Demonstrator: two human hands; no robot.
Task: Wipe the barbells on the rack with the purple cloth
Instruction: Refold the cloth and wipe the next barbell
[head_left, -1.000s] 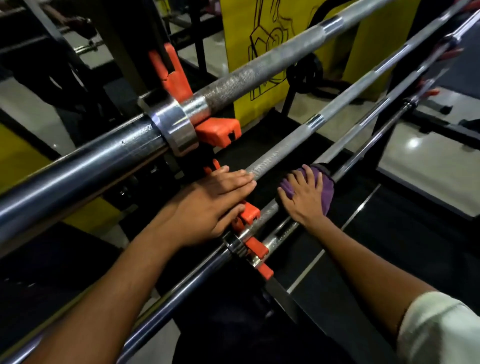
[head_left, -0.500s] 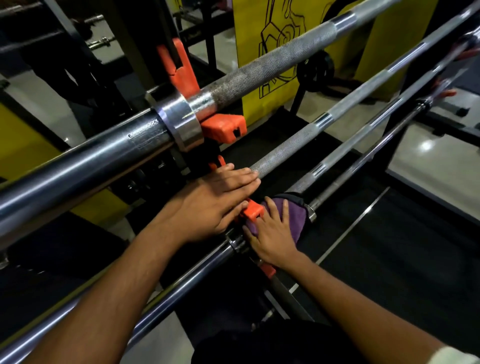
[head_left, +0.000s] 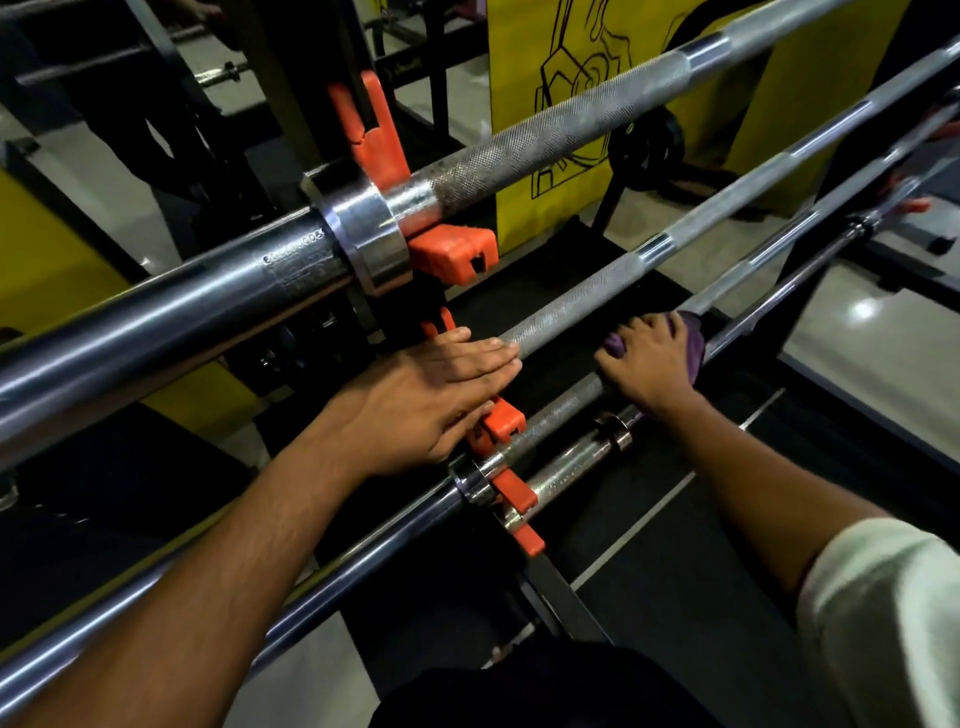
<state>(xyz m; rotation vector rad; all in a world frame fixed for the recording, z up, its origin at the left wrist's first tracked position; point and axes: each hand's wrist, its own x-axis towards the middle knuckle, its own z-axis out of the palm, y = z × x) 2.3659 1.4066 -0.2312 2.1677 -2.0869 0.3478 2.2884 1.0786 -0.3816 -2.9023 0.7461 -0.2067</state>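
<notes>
Rack (head_left: 566, 603): black frame w/ orange hooks (head_left: 452, 254); holds four barbells on stepped levels, all running lower left to upper right.
Cloth: purple cloth (head_left: 693, 345) bunched under right hand, wrapped over 3rd bar, just right of rack upright; only edges show past the fingers.
Right hand (head_left: 647, 364): fingers curled over cloth and 3rd bar, gripping both; thumb side toward the left hand.
3rd bar (head_left: 561, 410): grey knurled shaft, dull, w/ shiny collar by the orange hook.
Left hand (head_left: 431, 400): flat, fingers straight and close together, palm resting on 2nd bar at the hook; holds nothing.
2nd bar (head_left: 582, 299): knurled w/ smooth chrome ring further along.
Top bar (head_left: 540, 135): nearest camera, thick chrome sleeve left, big collar, worn knurl right; crosses frame above both hands.
4th bar (head_left: 587, 467): lowest, thin, short chrome sleeve just below right wrist.
Sleeve: white sleeve (head_left: 883, 613) on right arm, lower right.
Around: yellow panel (head_left: 519, 104) w/ black line drawing behind bars; black weight plate (head_left: 647, 150) beside it; dark floor mat (head_left: 779, 493) under rack; pale glossy floor (head_left: 872, 332) right.
</notes>
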